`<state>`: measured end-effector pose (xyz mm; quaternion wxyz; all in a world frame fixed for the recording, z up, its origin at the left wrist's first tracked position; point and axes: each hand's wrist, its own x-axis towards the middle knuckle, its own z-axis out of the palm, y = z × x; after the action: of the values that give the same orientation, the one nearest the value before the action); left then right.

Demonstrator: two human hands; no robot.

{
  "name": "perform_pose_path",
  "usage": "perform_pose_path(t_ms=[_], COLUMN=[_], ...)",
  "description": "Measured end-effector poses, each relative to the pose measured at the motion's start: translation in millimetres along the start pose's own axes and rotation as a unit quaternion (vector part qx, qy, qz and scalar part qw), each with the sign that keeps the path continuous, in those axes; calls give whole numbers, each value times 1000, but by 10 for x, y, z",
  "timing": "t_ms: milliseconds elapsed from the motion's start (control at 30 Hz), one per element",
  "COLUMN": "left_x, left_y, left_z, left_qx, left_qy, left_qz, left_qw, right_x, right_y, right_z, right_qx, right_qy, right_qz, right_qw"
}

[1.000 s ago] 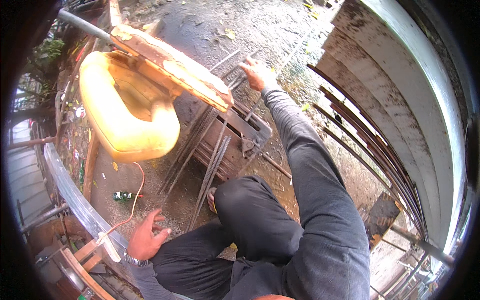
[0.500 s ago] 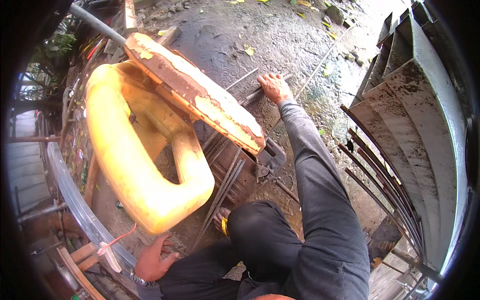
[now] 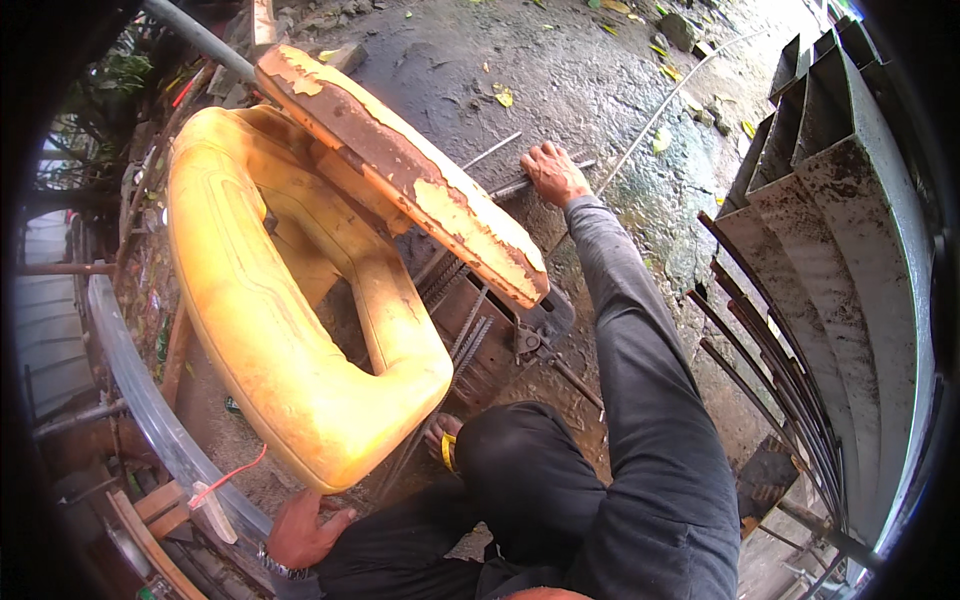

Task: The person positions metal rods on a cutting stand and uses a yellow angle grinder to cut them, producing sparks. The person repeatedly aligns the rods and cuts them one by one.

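Close in front of me is a worn yellow D-shaped handle [image 3: 235, 310] joined to a long orange guard [image 3: 410, 180] with peeling paint. It looks like the head of a cut-off saw. Underneath is a rusty base with a metal clamp [image 3: 530, 340], and ribbed steel bars [image 3: 470, 345] lie across it. My right hand [image 3: 555, 175] reaches out beyond the guard, its fingers closed over a thin metal rod [image 3: 514, 189] near the ground. At the lower left, my left hand [image 3: 305, 530], with a watch at the wrist, sits by the handle's lower end, thumb apart. The handle partly hides its fingers.
Large curved grey metal sheets [image 3: 850, 200] stand on the right, with several rusty rods [image 3: 770, 350] beside them. A clear bent strip [image 3: 165, 410] and wooden pieces [image 3: 165, 520] lie on the left. My bent knee [image 3: 525, 460] is near the base.
The yellow handle and guard have shifted to the right, and the handle reaches lower, now overlapping my left hand's fingertips. My right hand stays on the rod with hardly any movement.
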<state>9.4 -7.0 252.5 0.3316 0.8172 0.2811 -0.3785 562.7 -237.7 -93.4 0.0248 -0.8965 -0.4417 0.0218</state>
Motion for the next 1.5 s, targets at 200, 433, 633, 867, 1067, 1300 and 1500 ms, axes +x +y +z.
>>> perform_pose_path(t_ms=[200,433,633,867,1067,1300,1500], left_x=[26,7,-3,8,15,6,-2], left_y=[-36,69,35,51,117,169,183], left_z=[26,-1,49,63,73,77,106], left_qx=[12,-8,-11,-4,7,33,30], left_qy=[-1,-2,7,2,20,15,18], left_qz=[-8,-9,-7,-14,34,38,40], left_qw=[1000,1000,1000,1000,999,999,999], right_x=[157,223,171,22,-43,-137,-50], right_y=[-83,-178,-109,-132,-131,-206,89], right_z=[-104,-254,-225,-66,-122,-230,186], right_qx=[-51,-22,-66,-91,-39,-56,-11], right_qy=[-16,-68,-9,-30,-19,-9,-17], right_qz=[25,66,20,52,44,39,25], right_qw=[998,995,998,994,998,998,999])
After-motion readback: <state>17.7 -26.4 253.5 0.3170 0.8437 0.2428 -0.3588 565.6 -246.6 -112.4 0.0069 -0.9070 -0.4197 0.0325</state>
